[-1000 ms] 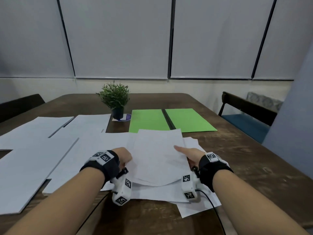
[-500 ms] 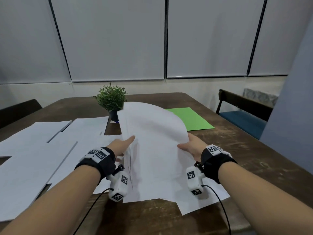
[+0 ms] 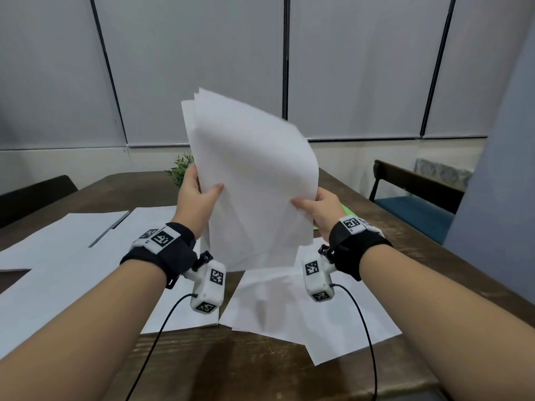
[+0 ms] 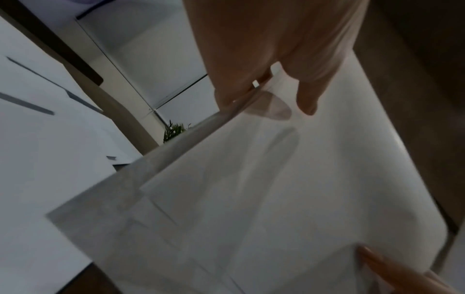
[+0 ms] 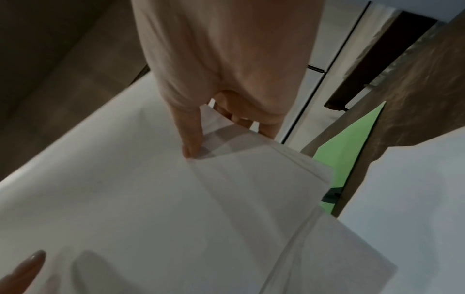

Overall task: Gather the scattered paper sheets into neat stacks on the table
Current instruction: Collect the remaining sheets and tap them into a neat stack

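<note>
Nearest the camera, loose white sheets lie overlapping on the brown wooden table, their corners fanned out of line. Just above them both forearms reach forward, each with a black wrist strap carrying a small white camera block with a cable.

The left hand and the right hand hold a bundle of white paper upright, clear of the table — the left hand pinches its left edge, thumb on the near face and fingers behind, and the right hand pinches its right edge the same way. The left wrist view shows the thumb lying on the paper with fingers shadowed through from the back; the right wrist view shows the thumb pressed on the near face. The sheets in the bundle are uneven, with several top corners showing one behind another.

To the left, more white paper covers the table in large flat sheets. Behind the bundle a small green plant peeks out, and a sliver of green sheet shows by the right hand. Farther right stands a chair with a blue seat — beyond it, grey window blinds.
</note>
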{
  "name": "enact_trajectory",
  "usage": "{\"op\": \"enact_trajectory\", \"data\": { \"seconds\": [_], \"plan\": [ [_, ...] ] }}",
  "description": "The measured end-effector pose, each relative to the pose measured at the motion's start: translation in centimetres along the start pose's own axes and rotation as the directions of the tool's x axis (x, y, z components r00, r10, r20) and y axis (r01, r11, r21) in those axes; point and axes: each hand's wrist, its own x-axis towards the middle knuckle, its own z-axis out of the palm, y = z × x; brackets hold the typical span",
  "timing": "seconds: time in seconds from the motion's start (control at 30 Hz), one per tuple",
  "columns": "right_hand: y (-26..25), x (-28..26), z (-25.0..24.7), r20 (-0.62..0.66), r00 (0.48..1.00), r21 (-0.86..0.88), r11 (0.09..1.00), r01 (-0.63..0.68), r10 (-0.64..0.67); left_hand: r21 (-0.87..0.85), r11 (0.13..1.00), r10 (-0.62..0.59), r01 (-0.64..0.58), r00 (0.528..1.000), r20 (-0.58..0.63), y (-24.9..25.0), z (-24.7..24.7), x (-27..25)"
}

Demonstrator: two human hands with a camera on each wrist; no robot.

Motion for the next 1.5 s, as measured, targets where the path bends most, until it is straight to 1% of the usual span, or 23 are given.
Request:
{"op": "enact_trajectory", "data": {
  "seconds": [0.07,0.13,0.2,0.3,0.4,0.43,0.5,0.63,0.67,0.73,0.8,0.87,0.9,0.97,1.03,1.1,1.17,1.27,1.33,1.4,1.43,1.5],
  "plan": [
    [-0.6,0.2,0.5,-0.019,0.999,-0.008,0.999,0.042,-0.042,-0.036,0.999,0.009,-0.009,1.0,-0.023,0.6,-0.3,0.3],
    [-1.2,0.3,0.9,-0.005,0.998,-0.009,0.998,0.069,-0.069,-0.043,0.999,0.027,-0.03,0.997,-0.068,0.9,-0.7,0.5],
    [-1.6,0.1,1.2,0.027,0.997,0.025,0.997,0.068,-0.069,-0.042,0.998,0.037,-0.041,0.994,-0.104,1.0,-1.0,0.6],
    [-1.4,-0.5,1.5,0.026,0.999,0.053,0.998,0.039,-0.041,-0.037,0.999,0.01,-0.014,0.992,-0.123,0.4,-1.2,0.2],
    [-0.7,-0.9,1.9,0.016,1.0,-0.029,0.999,-0.019,0.019,0.024,0.999,-0.022,0.024,0.996,-0.091,-0.8,-1.0,-0.3],
    [-0.5,-0.8,2.0,0.002,1.0,-0.053,0.999,-0.006,0.006,0.07,0.997,-0.01,0.015,0.997,-0.081,-0.8,-0.9,-0.4],
    [-0.5,-0.6,2.5,-0.029,0.997,-0.094,0.993,0.066,-0.068,0.145,0.989,0.055,-0.043,0.995,-0.08,-0.6,-0.5,-0.4],
    [-2.7,0.4,3.3,-0.102,0.98,-0.152,0.976,0.154,-0.171,0.179,0.966,0.198,-0.184,0.978,-0.062,1.1,0.5,0.8],
    [-3.2,0.7,3.6,-0.104,0.976,-0.146,0.974,0.175,-0.191,0.177,0.961,0.225,-0.213,0.973,-0.05,1.4,0.7,1.3],
    [-4.1,1.0,4.1,-0.062,0.976,-0.072,0.976,0.206,-0.21,0.18,0.956,0.244,-0.233,0.969,-0.038,1.4,0.8,2.0],
    [-4.2,0.9,4.4,-0.038,0.98,0.011,0.981,0.196,-0.196,0.183,0.956,0.241,-0.229,0.969,-0.046,0.7,0.9,1.9],
    [-3.3,0.7,4.5,-0.037,0.989,0.053,0.988,0.146,-0.144,0.174,0.971,0.177,-0.163,0.982,-0.069,-0.7,0.7,1.3],
    [-2.4,0.6,4.5,-0.034,0.994,0.043,0.994,0.102,-0.101,0.158,0.982,0.116,-0.103,0.99,-0.074,-1.6,0.6,0.7],
    [0.0,0.4,4.3,-0.007,1.0,-0.025,1.0,0.001,-0.001,0.157,0.987,-0.01,0.018,0.999,-0.053,-3.8,0.3,-0.4],
    [2.2,0.3,4.2,-0.004,0.998,-0.108,0.992,-0.061,0.061,0.208,0.971,-0.12,0.12,0.993,-0.014,-5.5,0.1,-1.2],
    [3.1,0.5,4.2,-0.047,0.998,-0.135,0.99,-0.037,0.031,0.262,0.956,-0.134,0.132,0.991,-0.009,-6.0,0.1,-1.5],
    [2.4,0.9,4.2,-0.121,0.992,-0.124,0.992,0.022,-0.037,0.274,0.959,-0.066,0.071,0.997,-0.027,-5.2,0.1,-1.1],
    [0.5,1.5,4.1,-0.174,0.98,-0.094,0.992,0.085,-0.101,0.207,0.978,0.046,-0.034,0.998,-0.052,-2.9,0.3,-0.6],
    [0.4,1.5,4.0,-0.144,0.984,-0.067,0.993,0.095,-0.104,0.129,0.99,0.069,-0.059,0.995,-0.074,-2.4,0.1,-0.9],
    [1.5,0.7,3.9,-0.066,0.996,-0.04,0.998,0.052,-0.055,0.083,0.996,0.019,-0.013,0.997,-0.081,-3.7,-0.4,-1.7],
    [2.5,0.1,3.9,-0.021,1.0,-0.08,0.997,0.019,-0.02,0.081,0.996,-0.028,0.035,0.996,-0.081,-4.8,-0.6,-2.4],
    [5.1,-0.6,3.8,0.028,0.998,-0.233,0.971,-0.056,0.065,0.143,0.978,-0.144,0.149,0.989,-0.047,-7.1,-0.9,-3.8]
  ]
}}
